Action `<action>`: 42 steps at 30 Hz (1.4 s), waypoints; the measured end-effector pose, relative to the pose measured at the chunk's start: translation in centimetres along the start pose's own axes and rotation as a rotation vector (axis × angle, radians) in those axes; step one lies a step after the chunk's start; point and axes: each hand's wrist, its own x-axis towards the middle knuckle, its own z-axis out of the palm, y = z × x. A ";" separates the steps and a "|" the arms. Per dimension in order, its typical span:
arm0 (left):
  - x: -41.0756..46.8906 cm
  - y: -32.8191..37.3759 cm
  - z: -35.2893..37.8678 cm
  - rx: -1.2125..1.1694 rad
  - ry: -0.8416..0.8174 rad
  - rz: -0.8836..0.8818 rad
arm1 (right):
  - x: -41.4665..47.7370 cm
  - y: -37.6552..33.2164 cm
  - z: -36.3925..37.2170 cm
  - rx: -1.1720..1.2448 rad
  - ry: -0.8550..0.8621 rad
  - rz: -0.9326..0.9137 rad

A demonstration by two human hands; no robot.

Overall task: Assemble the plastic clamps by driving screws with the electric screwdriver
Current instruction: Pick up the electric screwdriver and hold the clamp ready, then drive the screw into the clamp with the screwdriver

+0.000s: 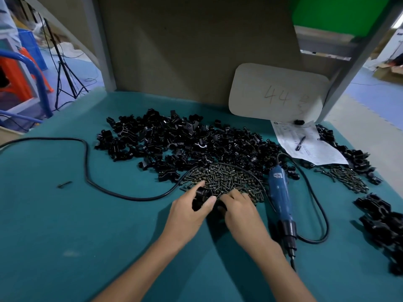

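Screw-loading step. The left hand (189,211) has its grip clamped on a black plastic clamp (201,196), thumb and fingers curled round it. The right hand (239,209) touches it from the right, fingers curled down; whether this grip pinches a screw cannot be told. The screw heap (229,177) lies just beyond both grips, with the loose clamp parts (174,138) farther out. The electric screwdriver (280,197) rests on the tabletop (65,225), just right of the right grip. The next move probably calls for seating a screw, then lifting the driver.

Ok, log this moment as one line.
left hand: grips clamp | right hand: curled at clamp, grip unclear | screwdriver: lying idle right of hands
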 end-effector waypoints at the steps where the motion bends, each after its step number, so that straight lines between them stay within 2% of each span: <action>1: 0.0 -0.1 0.0 -0.003 0.019 -0.006 | 0.1 0.0 0.1 -0.014 0.009 -0.009; 3: 0.0 -0.2 0.1 0.010 0.031 0.006 | 0.1 0.1 -0.3 0.096 0.061 0.031; 7: -0.1 0.0 0.1 0.045 0.008 0.053 | 0.1 0.6 -2.2 0.579 0.196 0.155; 11: -0.2 0.1 0.1 0.053 -0.033 0.084 | 0.1 0.1 -3.4 1.122 0.201 0.235; 16: -0.1 0.0 0.1 0.079 -0.054 0.107 | 0.1 -0.7 -3.4 1.322 0.137 0.232; 20: 0.0 -0.1 0.2 0.102 -0.076 0.112 | 0.1 -1.1 -2.9 1.315 0.109 0.207; 25: 0.2 -0.2 0.3 0.118 -0.096 0.143 | 0.1 -0.9 -2.8 1.174 0.071 0.158; 30: 0.1 -0.6 0.6 0.151 -0.112 0.171 | 0.4 -0.1 -3.3 0.829 -0.015 0.109; 36: 0.2 -0.7 0.8 0.198 -0.119 0.184 | 0.6 0.1 -4.2 0.775 -0.074 0.102; 42: -0.1 -0.7 1.0 0.254 -0.147 0.224 | 0.7 -0.3 -4.6 0.305 -0.140 0.001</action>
